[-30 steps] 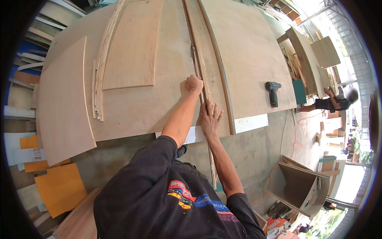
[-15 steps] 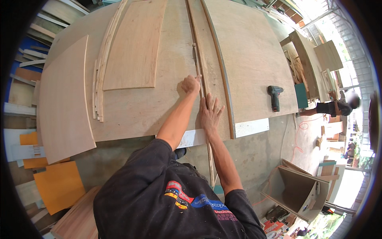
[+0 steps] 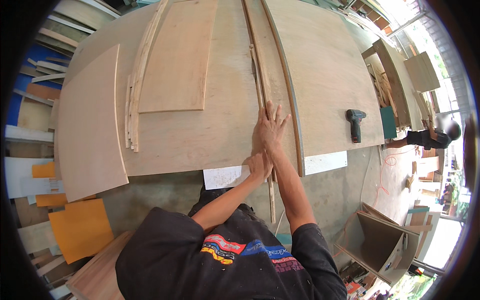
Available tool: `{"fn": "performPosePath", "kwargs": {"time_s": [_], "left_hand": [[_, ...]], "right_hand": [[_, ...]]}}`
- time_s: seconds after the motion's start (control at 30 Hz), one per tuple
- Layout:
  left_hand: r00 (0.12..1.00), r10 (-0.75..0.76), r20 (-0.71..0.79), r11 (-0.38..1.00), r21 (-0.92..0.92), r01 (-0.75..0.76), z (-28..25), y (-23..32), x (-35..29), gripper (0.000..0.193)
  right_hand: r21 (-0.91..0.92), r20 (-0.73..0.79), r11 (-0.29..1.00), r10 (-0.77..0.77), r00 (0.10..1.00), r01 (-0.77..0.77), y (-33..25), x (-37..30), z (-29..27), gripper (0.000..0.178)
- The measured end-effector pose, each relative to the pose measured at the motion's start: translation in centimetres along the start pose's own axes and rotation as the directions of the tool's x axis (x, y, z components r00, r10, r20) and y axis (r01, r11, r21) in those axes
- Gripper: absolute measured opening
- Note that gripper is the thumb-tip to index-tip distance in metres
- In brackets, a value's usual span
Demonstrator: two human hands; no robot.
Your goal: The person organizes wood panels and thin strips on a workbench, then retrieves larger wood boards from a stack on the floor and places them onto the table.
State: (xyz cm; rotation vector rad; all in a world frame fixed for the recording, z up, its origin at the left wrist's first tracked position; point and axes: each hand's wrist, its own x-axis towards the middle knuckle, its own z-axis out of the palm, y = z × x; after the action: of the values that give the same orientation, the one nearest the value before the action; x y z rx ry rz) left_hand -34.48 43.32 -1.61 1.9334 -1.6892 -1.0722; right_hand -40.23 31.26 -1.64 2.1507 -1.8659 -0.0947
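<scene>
A long thin wooden strip (image 3: 272, 202) lies lengthwise on the worktable against a board, and its near end sticks out past the table's front edge. My right hand (image 3: 271, 131) lies over the strip and the board's edge, fingers stretched and spread. Close to the front edge, my left hand (image 3: 259, 165) is closed at the strip, beside my right wrist; its fingertips are partly hidden. The long narrow board (image 3: 278, 80) has a dark edge on its right and sawdust scattered on it.
Left on the worktable (image 3: 227, 125) are a plywood panel (image 3: 177, 60), stacked thin strips (image 3: 134, 117) and a larger sheet (image 3: 92, 125) overhanging the front. A cordless drill (image 3: 355, 125) lies at the right. Farther right stand a person (image 3: 434, 137) and an open cabinet box (image 3: 372, 245).
My left hand has come back toward me, from beyond my right hand to the table's front edge. The strip has slid slightly away from me. My right hand stays flat.
</scene>
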Motion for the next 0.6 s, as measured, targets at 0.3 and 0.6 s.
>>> {"fn": "performPosePath", "kwargs": {"time_s": [0.3, 0.6], "left_hand": [[0.990, -0.030, -0.139, 0.999, -0.048, 0.024, -0.8, 0.8, 5.9, 0.039], [0.983, -0.129, -0.133, 0.985, 0.097, 0.142, 0.8, 0.7, 8.1, 0.041]], "right_hand": [[0.106, 0.166, 0.993, 0.026, 0.986, -0.044, 0.0, 3.9, -0.7, 0.052], [0.138, 0.209, 0.990, 0.002, 0.978, -0.032, -0.1, 5.4, -1.5, 0.052]]}}
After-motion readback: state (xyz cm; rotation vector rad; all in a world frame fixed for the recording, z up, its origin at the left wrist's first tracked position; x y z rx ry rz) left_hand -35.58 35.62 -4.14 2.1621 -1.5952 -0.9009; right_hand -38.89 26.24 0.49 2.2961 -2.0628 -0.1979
